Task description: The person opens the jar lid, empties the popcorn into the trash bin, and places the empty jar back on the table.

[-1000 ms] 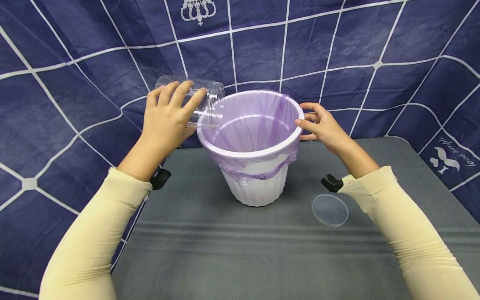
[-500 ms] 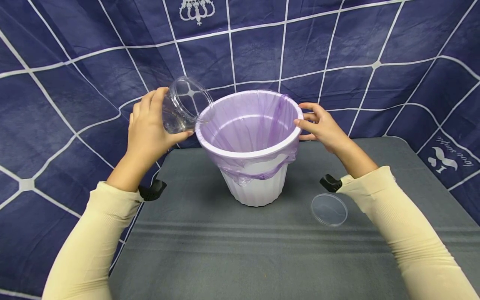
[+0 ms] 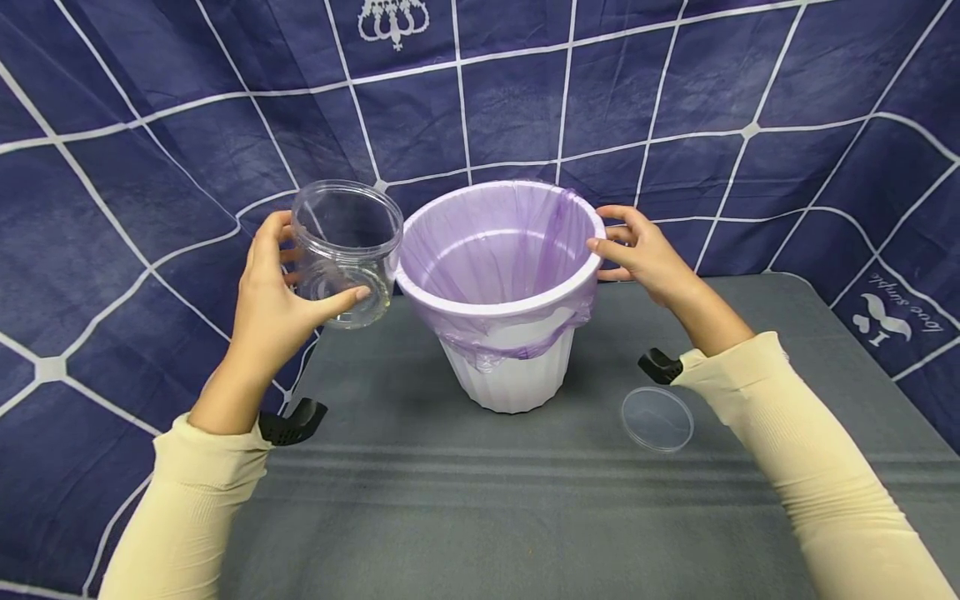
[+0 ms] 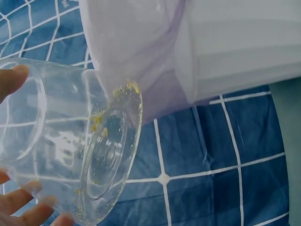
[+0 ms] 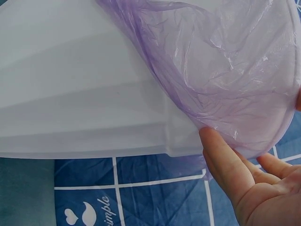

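My left hand [image 3: 270, 312] grips a clear plastic jar [image 3: 337, 267] left of the trash can, thumb on the near side and fingers round the far side. The jar is held up with its open mouth uppermost. In the left wrist view, yellow crumbs [image 4: 97, 120] cling around its base. A white trash can [image 3: 513, 385] stands upright, lined with a thin purple bag [image 3: 510, 346] folded over its rim. My right hand [image 3: 652, 260] holds the can's right rim, thumb at the top edge and fingers against the outside of the bag in the right wrist view.
A round clear lid [image 3: 658, 420] lies flat on the grey table [image 3: 465, 517], right of the can and near my right sleeve. Blue cloth [image 3: 517, 108] with white grid lines hangs behind and beside the table.
My left hand has turned the jar from lying sideways over the can's left rim to mouth up, drawing it left and lower. The right hand has stayed on the rim.
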### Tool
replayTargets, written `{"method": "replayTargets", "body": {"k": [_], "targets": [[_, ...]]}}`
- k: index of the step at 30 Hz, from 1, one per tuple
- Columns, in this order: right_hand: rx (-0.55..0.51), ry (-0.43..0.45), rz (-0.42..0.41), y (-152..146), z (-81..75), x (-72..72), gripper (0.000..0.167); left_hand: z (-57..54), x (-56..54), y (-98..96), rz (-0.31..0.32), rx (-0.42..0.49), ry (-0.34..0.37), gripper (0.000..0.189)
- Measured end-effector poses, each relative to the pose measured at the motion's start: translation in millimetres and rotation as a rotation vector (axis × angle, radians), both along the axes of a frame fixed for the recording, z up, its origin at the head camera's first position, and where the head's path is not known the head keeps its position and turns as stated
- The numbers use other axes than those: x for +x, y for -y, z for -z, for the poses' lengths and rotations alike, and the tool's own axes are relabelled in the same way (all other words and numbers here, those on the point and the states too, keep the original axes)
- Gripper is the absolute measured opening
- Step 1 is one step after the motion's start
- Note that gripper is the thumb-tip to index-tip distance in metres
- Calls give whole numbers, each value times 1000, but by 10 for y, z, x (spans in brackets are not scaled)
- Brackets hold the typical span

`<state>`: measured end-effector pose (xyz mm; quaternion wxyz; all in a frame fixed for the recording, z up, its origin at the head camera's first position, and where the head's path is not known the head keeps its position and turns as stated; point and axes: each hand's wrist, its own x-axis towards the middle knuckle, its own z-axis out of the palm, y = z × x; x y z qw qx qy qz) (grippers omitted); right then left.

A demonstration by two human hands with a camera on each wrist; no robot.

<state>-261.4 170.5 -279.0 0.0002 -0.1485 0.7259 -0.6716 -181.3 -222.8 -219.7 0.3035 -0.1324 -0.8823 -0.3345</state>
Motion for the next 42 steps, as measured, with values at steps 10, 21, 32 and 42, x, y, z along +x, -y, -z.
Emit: {"method": "replayTargets", "body": {"k": [10, 21, 32, 42], "targets": [[-11, 8, -6, 24, 8, 10, 57, 276, 301, 27, 57, 59, 53, 97], [-12, 5, -4, 39, 20, 6, 57, 897, 573, -115, 276, 153, 48, 106], [-11, -2, 2, 16, 21, 7, 57, 1164, 807, -556, 483, 235, 94, 102], [-16, -3, 8, 5, 19, 7, 56, 1612, 859, -885, 574, 186, 216, 99]]}}
